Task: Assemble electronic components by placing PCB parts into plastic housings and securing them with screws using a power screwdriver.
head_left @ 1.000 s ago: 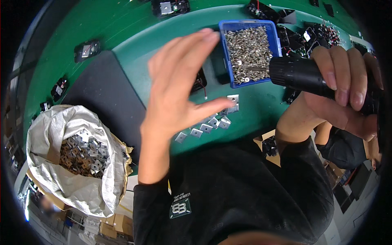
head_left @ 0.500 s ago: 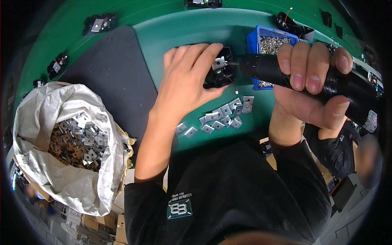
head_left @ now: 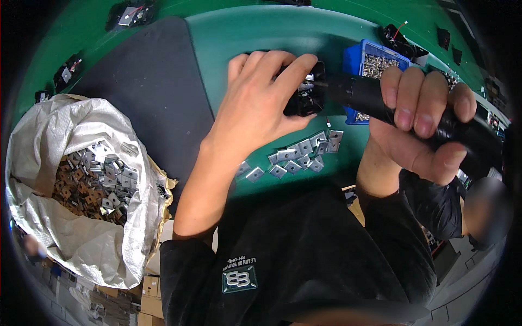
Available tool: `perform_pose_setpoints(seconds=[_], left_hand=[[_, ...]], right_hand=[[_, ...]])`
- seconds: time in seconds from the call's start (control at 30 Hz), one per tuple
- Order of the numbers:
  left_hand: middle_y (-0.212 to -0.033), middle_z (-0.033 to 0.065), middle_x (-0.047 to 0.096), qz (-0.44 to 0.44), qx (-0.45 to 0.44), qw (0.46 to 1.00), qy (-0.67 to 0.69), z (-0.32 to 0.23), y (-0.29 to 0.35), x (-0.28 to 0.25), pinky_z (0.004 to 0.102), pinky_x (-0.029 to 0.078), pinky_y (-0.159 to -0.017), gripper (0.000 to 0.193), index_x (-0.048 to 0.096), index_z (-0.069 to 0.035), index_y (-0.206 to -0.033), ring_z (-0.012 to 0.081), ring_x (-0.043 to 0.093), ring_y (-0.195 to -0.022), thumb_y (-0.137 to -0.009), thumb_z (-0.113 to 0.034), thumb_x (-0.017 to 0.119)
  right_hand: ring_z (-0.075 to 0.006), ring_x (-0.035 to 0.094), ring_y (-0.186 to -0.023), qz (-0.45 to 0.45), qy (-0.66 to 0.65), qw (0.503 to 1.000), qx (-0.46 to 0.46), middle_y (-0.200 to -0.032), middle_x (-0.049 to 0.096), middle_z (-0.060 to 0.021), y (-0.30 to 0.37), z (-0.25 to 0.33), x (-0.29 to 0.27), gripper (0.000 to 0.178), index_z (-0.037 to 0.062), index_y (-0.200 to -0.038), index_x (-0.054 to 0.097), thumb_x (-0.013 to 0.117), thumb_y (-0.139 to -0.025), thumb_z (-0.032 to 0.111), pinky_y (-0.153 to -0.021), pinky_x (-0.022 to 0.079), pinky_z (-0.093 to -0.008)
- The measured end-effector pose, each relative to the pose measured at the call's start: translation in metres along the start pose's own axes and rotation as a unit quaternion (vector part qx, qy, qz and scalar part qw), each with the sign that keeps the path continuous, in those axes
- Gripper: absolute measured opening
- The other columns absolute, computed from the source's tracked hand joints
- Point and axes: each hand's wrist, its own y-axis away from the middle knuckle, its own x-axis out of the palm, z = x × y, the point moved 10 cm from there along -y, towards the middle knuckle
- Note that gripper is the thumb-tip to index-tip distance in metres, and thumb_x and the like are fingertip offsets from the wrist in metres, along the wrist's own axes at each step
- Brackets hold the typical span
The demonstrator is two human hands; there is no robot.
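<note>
My left hand (head_left: 263, 100) is closed round a small black plastic housing (head_left: 312, 104) on the green bench, its fingers over the far side and its thumb along the near edge. Metal parts show inside the housing, and a thin wire with a white plug hangs from it. Wrapped in my right hand (head_left: 416, 117) is a black electric screwdriver (head_left: 356, 93), held nearly level. Its bit points left into the housing's open side; the exact contact is too small to make out. Several square metal plates with holes (head_left: 293, 155) lie just nearer than the housing.
A white woven sack (head_left: 32, 179) full of metal plates stands at the left, beside a dark grey mat (head_left: 147, 76). Behind the screwdriver sits a blue bin (head_left: 353, 57) of small metal screws. Other black housings (head_left: 68, 73) lie along the bench's far edge. Another person (head_left: 435, 201) is at the right.
The view has shifted slightly. The screwdriver and housing stay together, and the housing looks tilted a little differently, with its metal plate less visible. Both hands keep their hold.
</note>
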Motion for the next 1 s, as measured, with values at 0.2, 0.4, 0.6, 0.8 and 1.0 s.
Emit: perform_pose_setpoints(seconds=[0.2, 0.4, 0.6, 0.8, 1.0], left_hand=[[-0.102, 0.0073, 0.059, -0.001, -0.001, 1.0, 0.015, 0.001, 0.0, -0.003, 0.0382, 0.036, -0.09, 0.069, 0.059, -0.012, -0.119, 0.0266, 0.055, -0.096, -0.054, -0.024, 0.082], [-0.101, 0.0072, 0.059, 0.004, -0.004, 1.0, 0.021, -0.002, 0.0, 0.0, 0.0385, 0.036, -0.089, 0.07, 0.059, -0.012, -0.119, 0.0267, 0.055, -0.095, -0.054, -0.023, 0.082], [-0.112, 0.0085, 0.06, -0.01, 0.012, 0.999, -0.052, -0.008, 0.0, -0.001, 0.04, 0.035, -0.093, 0.072, 0.057, -0.012, -0.122, 0.0285, 0.054, -0.106, -0.055, -0.023, 0.082], [-0.102, 0.0123, 0.051, -0.149, 0.041, 0.973, -0.171, -0.04, -0.048, -0.033, 0.0419, 0.032, -0.091, 0.057, 0.055, -0.005, -0.108, 0.0298, 0.048, -0.103, -0.06, -0.023, 0.078], [-0.097, 0.0168, 0.058, -0.2, 0.112, 0.954, -0.194, -0.048, -0.105, -0.036, 0.0489, 0.032, -0.097, 0.051, 0.055, 0.001, -0.103, 0.0336, 0.052, -0.101, -0.064, -0.027, 0.071]], right_hand=[[-0.0098, 0.049, -0.072, 0.059, 0.001, 0.998, -0.026, -0.082, 0.053, 0.0055, 0.003, -0.002, 0.016, 0.03, 0.0202, -0.101, 0.047, 0.069, -0.084, 0.033, -0.073, 0.037, -0.0284], [-0.0102, 0.052, -0.076, 0.119, 0.007, 0.992, -0.049, -0.087, 0.055, 0.0049, 0.008, -0.002, 0.02, 0.037, 0.0202, -0.108, 0.047, 0.069, -0.085, 0.038, -0.074, 0.039, -0.0282], [-0.0112, 0.052, -0.081, 0.088, -0.001, 0.996, -0.001, -0.091, 0.059, 0.0049, 0.012, 0.013, 0.003, 0.056, 0.0226, -0.122, 0.054, 0.072, -0.078, 0.051, -0.078, 0.038, -0.0289], [-0.0092, 0.052, -0.078, -0.04, -0.008, 0.999, -0.03, -0.084, 0.061, 0.0058, 0.038, 0.073, -0.056, 0.051, 0.0191, -0.11, 0.062, 0.075, -0.072, 0.05, -0.082, 0.036, -0.0282], [-0.0143, 0.051, -0.077, -0.125, 0.065, 0.989, -0.044, -0.085, 0.06, 0.0013, 0.044, 0.081, -0.09, 0.041, 0.0172, -0.11, 0.06, 0.066, -0.077, 0.04, -0.084, 0.037, -0.0346]])
